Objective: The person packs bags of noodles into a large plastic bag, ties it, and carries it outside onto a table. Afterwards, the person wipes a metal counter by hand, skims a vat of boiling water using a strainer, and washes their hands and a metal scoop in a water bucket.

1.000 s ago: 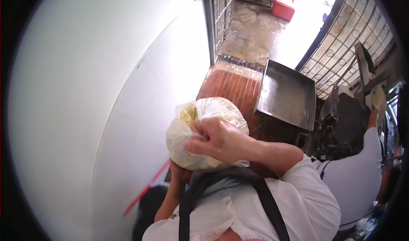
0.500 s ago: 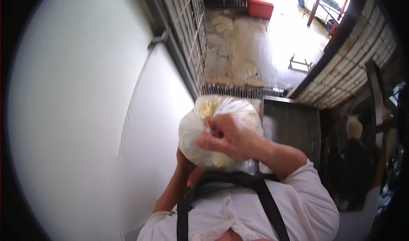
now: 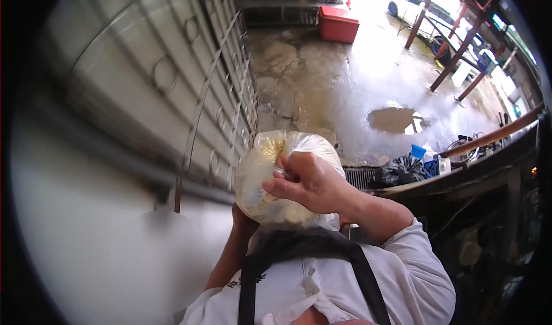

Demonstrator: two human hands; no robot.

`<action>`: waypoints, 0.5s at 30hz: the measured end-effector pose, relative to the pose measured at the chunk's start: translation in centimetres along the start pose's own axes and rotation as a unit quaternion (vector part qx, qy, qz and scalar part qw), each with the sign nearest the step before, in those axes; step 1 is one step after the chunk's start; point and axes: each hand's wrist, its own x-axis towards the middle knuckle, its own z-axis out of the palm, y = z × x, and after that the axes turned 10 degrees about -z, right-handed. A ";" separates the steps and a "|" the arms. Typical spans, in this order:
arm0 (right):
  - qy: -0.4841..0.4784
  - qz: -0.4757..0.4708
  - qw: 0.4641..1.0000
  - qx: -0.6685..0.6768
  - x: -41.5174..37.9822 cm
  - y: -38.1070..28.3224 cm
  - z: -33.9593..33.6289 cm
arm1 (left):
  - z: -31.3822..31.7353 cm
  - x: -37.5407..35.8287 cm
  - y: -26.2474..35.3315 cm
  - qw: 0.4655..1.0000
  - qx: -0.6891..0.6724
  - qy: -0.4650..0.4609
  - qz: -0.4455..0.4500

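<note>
A full, pale see-through plastic bag (image 3: 256,172) with yellowish contents is held against my chest, below the middle of the view. My right hand (image 3: 305,178) is closed on the gathered top of the bag, with thumb and fingers pressed together. At the bag's lower left, my left hand (image 3: 246,218) supports it from the side and below; its fingers are mostly hidden behind the bag.
A metal grille gate (image 3: 201,112) and a pale wall panel (image 3: 115,250) stand close on the left. Ahead lies a wet floor (image 3: 299,89) with a red box (image 3: 338,25). A black bag (image 3: 401,171) and a drain grate (image 3: 359,178) are at the right.
The view has moved forward through the gateway; the red box and outdoor area look nearer, and the grille fills more of the left. Both hands keep hold of the bag.
</note>
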 end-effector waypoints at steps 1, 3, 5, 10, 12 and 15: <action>0.020 0.006 1.000 -0.022 3.4 1.9 -2.5 | -0.1 5.9 0.3 0.998 0.063 -0.005 0.011; 0.064 0.049 0.996 -0.038 8.3 4.9 -7.2 | 1.0 14.2 1.2 0.984 0.177 -0.007 0.004; 0.136 0.086 0.987 -0.026 12.5 7.6 -12.1 | 2.2 21.5 4.3 0.994 0.096 -0.046 0.003; 0.146 0.079 0.986 0.014 23.8 17.3 -24.5 | 5.7 41.3 3.7 0.924 -0.340 -0.150 -0.090; 0.129 0.066 0.989 0.038 28.3 21.4 -28.2 | 7.3 48.6 3.2 0.981 -0.149 -0.123 -0.016; 0.103 0.056 0.993 -0.002 34.9 30.3 -34.3 | 11.7 62.7 -2.4 0.977 -0.173 -0.121 -0.014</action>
